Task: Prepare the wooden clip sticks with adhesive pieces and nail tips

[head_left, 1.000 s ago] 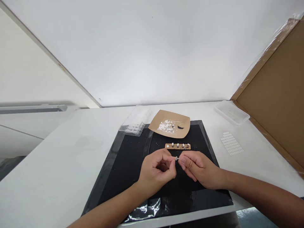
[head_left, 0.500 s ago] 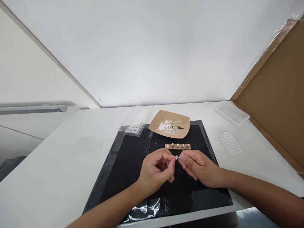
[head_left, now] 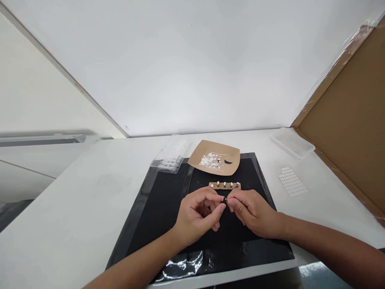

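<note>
Two bare hands meet above a black mat (head_left: 156, 212) on a white table (head_left: 75, 192). The left hand (head_left: 198, 214) pinches a tiny dark-and-pale piece (head_left: 223, 199) between thumb and forefinger; the right hand (head_left: 255, 212) grips its thin stem. Just beyond the hands lies a brown strip (head_left: 221, 188) with small white-topped pieces (head_left: 224, 184); farther back, a tan dish (head_left: 198, 154) holds white bits (head_left: 210, 159).

White table (head_left: 75, 188) carrying a black mat (head_left: 156, 212), white sheet and clear containers (head_left: 292, 143).
</note>
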`<state>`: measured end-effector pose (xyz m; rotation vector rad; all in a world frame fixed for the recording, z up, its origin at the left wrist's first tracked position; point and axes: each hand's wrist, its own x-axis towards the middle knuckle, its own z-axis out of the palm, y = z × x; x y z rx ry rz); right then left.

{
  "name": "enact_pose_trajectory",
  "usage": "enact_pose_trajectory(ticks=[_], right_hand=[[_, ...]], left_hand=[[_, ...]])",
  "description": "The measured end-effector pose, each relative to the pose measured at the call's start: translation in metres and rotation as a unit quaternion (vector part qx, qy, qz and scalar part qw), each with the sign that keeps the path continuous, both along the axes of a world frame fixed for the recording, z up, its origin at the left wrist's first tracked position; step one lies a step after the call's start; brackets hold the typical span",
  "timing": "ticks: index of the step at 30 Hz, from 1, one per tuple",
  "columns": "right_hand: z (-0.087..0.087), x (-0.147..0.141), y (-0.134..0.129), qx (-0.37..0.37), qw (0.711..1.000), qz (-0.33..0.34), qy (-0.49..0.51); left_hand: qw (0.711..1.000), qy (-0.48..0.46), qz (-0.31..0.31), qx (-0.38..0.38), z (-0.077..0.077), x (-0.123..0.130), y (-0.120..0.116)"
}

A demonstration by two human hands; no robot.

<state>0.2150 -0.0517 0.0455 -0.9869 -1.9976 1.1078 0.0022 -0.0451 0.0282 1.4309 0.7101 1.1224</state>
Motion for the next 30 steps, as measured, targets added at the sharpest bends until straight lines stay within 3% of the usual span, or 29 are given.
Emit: enact_pose_trajectory(ticks=[4,10,20,30], right_hand=[[-0.002,0.001,0.002,0.083,0.996,-0.002,-0.041],[-0.004,0.003,0.004,0.120,0.991,-0.006,-0.060],[-0.002,0.002,0.002,0.058,0.998,0.010,-0.033],[0.002,0.003,0.006,0.055,0.998,0.019,-0.028]], left_hand=[[1.000,0.013,0.001,-0.022,0.003,0.001,0.001],[0.998,0.011,-0.009,-0.060,0.008,0.001,0.002],[0.986,-0.038,-0.073,-0.146,-0.008,-0.006,0.005],[0.975,-0.076,-0.104,-0.180,-0.002,-0.003,0.006]])
